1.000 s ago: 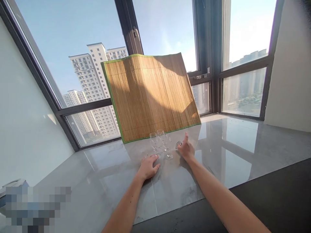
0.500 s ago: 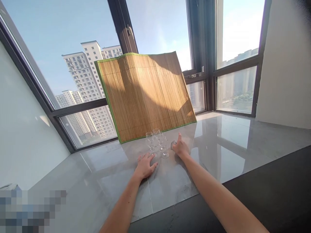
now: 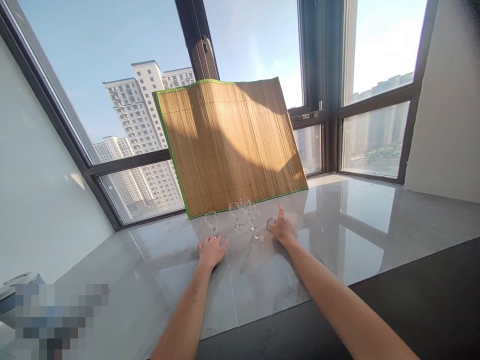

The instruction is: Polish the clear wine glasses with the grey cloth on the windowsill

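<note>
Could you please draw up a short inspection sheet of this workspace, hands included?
Surface: glossy grey ledge with reflections and a seam.
Job's things: one stemmed glass standing apart on the left; at least three grouped glasses beside it.
Clutter: partly pixelated object, lower left, unidentifiable.
Hands: left hand near the separate glass's base; right hand at a mostly hidden clear object; both grips unclear.
Cables: nothing seen.
Surroundings: green-edged slatted mat upright before windows.
</note>
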Demonstrator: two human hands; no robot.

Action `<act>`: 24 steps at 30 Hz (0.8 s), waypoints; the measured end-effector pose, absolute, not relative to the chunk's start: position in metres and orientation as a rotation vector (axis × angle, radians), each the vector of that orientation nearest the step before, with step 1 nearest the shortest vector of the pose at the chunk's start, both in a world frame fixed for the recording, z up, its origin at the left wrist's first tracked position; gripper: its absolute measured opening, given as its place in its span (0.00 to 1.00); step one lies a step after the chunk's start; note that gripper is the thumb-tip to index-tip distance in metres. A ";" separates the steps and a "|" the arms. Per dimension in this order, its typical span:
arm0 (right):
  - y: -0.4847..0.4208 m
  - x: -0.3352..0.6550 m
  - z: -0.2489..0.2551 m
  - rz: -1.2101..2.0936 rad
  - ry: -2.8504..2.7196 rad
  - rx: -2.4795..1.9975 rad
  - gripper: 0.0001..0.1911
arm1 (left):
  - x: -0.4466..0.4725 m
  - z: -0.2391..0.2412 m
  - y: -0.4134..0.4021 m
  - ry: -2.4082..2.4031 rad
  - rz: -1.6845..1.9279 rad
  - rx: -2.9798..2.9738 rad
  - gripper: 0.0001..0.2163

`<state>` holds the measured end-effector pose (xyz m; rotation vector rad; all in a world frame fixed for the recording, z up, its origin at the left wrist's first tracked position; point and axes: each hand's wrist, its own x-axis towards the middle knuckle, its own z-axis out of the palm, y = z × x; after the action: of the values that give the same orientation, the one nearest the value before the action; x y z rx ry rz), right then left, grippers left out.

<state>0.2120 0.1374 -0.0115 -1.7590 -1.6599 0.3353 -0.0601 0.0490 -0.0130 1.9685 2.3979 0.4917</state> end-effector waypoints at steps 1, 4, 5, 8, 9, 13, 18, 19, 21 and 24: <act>0.137 0.212 -0.012 0.340 -1.664 -1.759 0.40 | -0.069 -0.014 0.050 2.461 0.481 1.882 0.26; 0.136 0.213 -0.011 0.346 -1.670 -1.761 0.40 | -0.086 -0.014 0.049 2.582 0.449 1.686 0.28; 0.136 0.213 -0.010 0.346 -1.668 -1.762 0.40 | -0.088 -0.014 0.048 2.616 0.443 1.651 0.29; 0.136 0.214 -0.008 0.362 -1.666 -1.749 0.38 | -0.081 -0.009 0.041 2.742 0.449 1.602 0.29; 0.136 0.213 -0.008 0.370 -1.666 -1.741 0.38 | -0.077 -0.007 0.038 2.782 0.449 1.591 0.29; 0.134 0.209 -0.010 0.437 -1.673 -1.665 0.39 | -0.053 0.002 0.031 2.661 0.515 1.737 0.22; 0.131 0.200 -0.017 0.558 -1.746 -1.463 0.31 | -0.022 -0.005 0.034 1.964 0.745 2.226 0.16; 0.130 0.197 -0.018 0.583 -1.767 -1.407 0.30 | -0.017 -0.007 0.034 1.859 0.753 2.277 0.16; 0.128 0.190 -0.022 0.628 -1.790 -1.312 0.29 | -0.011 -0.010 0.034 1.708 0.746 2.321 0.18; 0.122 0.174 -0.030 0.666 -1.762 -1.225 0.28 | -0.007 -0.011 0.031 1.571 0.731 2.327 0.20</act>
<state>0.1744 0.1216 -0.0296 -1.2250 -1.7615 0.6656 -0.0071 0.0307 -0.0108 2.3267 1.5706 0.7315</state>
